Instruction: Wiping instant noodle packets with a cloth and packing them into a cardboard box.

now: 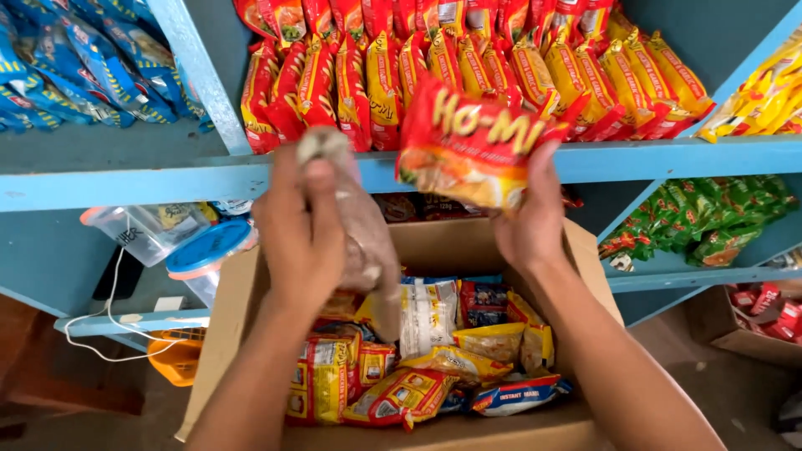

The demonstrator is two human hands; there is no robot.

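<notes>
My right hand [526, 221] holds a red noodle packet [472, 142] up at the shelf [125, 179] edge, fingers closed on its lower corner. My left hand [305, 230] is closed around a grey cloth [363, 230] above the box [234, 309]. With only a corner pinched, I think the packet could slip and drop back into the box, or knock the upright row [468, 75] askew. The cloth trails low and might snag packets below. My fingertips are hidden behind the packet and cloth; the shelf's back is out of sight.
</notes>
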